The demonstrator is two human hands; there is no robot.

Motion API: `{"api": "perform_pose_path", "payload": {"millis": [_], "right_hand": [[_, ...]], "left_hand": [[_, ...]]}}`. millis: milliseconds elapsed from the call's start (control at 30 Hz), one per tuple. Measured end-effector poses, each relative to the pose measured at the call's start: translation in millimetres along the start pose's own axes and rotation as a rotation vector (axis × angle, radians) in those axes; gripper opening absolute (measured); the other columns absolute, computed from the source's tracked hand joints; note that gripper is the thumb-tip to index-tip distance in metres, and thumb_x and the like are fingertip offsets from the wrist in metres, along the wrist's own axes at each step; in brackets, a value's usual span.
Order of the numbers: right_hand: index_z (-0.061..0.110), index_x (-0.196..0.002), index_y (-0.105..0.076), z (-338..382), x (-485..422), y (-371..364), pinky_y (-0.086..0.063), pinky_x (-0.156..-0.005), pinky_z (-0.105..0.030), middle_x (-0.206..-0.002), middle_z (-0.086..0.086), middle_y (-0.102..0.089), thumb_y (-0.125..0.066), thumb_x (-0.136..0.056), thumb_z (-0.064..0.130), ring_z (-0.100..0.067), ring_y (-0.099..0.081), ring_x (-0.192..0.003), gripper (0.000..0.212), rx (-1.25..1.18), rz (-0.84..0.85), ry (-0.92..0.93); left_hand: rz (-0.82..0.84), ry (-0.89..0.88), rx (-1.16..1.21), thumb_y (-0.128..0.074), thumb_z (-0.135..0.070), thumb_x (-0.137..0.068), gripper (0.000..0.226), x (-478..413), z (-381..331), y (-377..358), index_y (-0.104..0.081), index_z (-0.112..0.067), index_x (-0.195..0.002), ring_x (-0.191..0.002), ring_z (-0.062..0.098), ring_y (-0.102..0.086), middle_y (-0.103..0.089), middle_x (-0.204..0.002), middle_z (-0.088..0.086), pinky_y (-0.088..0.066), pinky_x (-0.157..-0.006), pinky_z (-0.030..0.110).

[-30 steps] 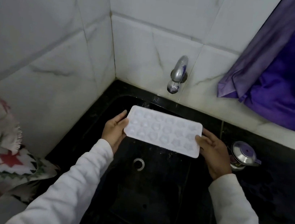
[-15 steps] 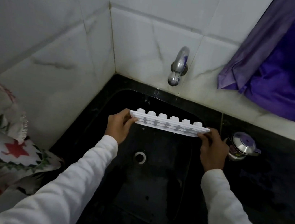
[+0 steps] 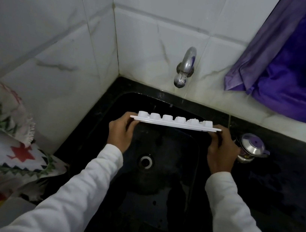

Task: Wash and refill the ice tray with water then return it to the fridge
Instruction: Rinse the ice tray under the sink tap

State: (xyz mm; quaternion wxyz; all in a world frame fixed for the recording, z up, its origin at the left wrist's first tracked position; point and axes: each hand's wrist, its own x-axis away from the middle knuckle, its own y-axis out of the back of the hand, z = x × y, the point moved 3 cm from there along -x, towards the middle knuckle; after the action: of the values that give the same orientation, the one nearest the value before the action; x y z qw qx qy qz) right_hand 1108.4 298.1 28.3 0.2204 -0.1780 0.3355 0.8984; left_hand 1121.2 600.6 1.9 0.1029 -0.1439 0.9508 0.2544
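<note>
Ice tray [image 3: 175,123] now edge-on, btm up.

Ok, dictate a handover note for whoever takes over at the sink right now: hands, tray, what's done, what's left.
Left hand: grips the left end of the white plastic ice tray.
Right hand: grips its right end.
Tray: held over the black sink, below the chrome wall tap, tipped on edge with cup bottoms towards the wall.
Done: tray tipped out over the sink; whether it has been washed cannot be told.
Left: turn it cups-up, fill it at the tap, carry it to the fridge, which is out of view.
</note>
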Motion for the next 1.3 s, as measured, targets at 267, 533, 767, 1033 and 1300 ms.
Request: {"api": "perform_pose_path", "payload": {"millis": [267,533,767,1033,1300], "right_hand": [[0.000,-0.097,-0.068,-8.1,21.5,-9.8,-0.036,-0.067,0.002,-0.077,-0.008,-0.066,-0.063,-0.091,-0.004,-0.017,-0.065,-0.074,0.009,0.008,0.105,-0.071],[0.001,-0.095,-0.067,-17.5,26.9,-9.6,-0.035,-0.066,0.002,-0.076,-0.007,-0.067,-0.065,-0.090,-0.002,-0.010,-0.062,-0.072,0.007,0.014,0.069,-0.115],[0.000,-0.092,-0.067,-20.2,27.0,-6.2,-0.034,-0.068,0.003,-0.076,-0.002,-0.067,-0.067,-0.089,-0.001,-0.015,-0.064,-0.075,0.003,0.004,0.115,-0.102],[0.015,-0.091,-0.066,-40.2,27.2,19.1,-0.044,-0.074,-0.004,-0.080,0.012,-0.068,-0.071,-0.087,0.004,0.004,-0.064,-0.075,0.013,-0.250,0.130,-0.298],[0.022,-0.106,-0.070,-91.4,39.1,103.7,-0.053,-0.080,-0.020,-0.085,0.008,-0.072,-0.071,-0.091,0.018,-0.003,-0.068,-0.081,0.015,-0.354,-0.003,-0.515]], "left_hand": [[0.029,-0.031,-0.031,-0.064,-0.003,-0.093,0.013,6.6,10.4,-0.2,-0.071,-0.010,-0.101,-0.081,0.007,-0.069,-0.073,-0.090,-0.002,-0.048,-0.079,0.009],[0.062,-0.014,-0.039,-0.063,-0.006,-0.094,0.012,8.9,8.0,-0.4,-0.071,-0.010,-0.102,-0.084,0.012,-0.069,-0.074,-0.090,0.001,-0.042,-0.077,0.001],[0.018,-0.003,-0.061,-0.062,-0.003,-0.093,0.016,14.5,2.2,1.4,-0.072,-0.008,-0.106,-0.085,0.010,-0.068,-0.071,-0.090,-0.004,-0.038,-0.077,-0.003],[-0.015,0.062,-0.025,-0.066,-0.006,-0.092,0.016,30.4,-20.4,-15.9,-0.072,-0.007,-0.107,-0.088,0.011,-0.070,-0.072,-0.092,-0.004,-0.044,-0.079,0.000],[0.002,0.212,0.182,-0.072,-0.009,-0.090,0.019,72.5,-83.2,-76.3,-0.064,-0.019,-0.103,-0.077,-0.012,-0.067,-0.070,-0.085,-0.014,-0.053,-0.079,0.013]]}}
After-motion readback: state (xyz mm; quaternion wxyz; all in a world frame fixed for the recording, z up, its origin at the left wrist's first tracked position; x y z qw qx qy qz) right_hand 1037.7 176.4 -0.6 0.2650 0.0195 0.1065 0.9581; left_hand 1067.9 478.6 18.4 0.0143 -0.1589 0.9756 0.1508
